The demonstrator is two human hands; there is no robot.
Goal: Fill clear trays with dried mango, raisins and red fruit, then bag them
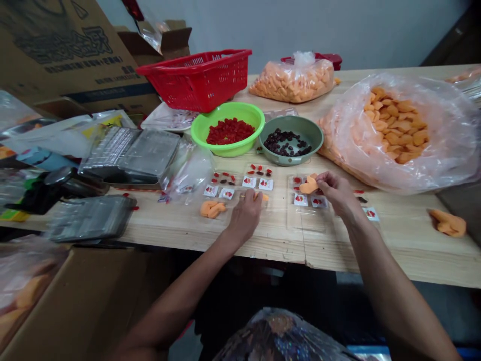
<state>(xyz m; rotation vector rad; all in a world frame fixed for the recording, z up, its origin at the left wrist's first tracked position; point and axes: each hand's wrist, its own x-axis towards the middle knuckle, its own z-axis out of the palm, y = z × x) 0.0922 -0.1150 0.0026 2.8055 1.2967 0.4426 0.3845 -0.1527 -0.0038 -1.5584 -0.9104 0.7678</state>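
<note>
My left hand (246, 213) is closed around an orange piece (262, 196) over a clear tray with red and dark bits and small printed packets (265, 184). Pinched in my right hand (333, 189) is another orange piece (308, 184), above a second clear tray (305, 220) with two packets. Several orange pieces (213, 208) lie in the tray left of my left hand. To the right of my right hand, a packet (371, 213) sits beside a red and a dark bit.
A green bowl (259, 110) holds red pieces, a grey-green bowl (318, 134) dark ones. An open bag (447, 150) of orange pieces stands right, a tied bag (295, 82) behind. A red basket (199, 82), stacked clear trays (150, 153) and cartons (105, 65) occupy the left.
</note>
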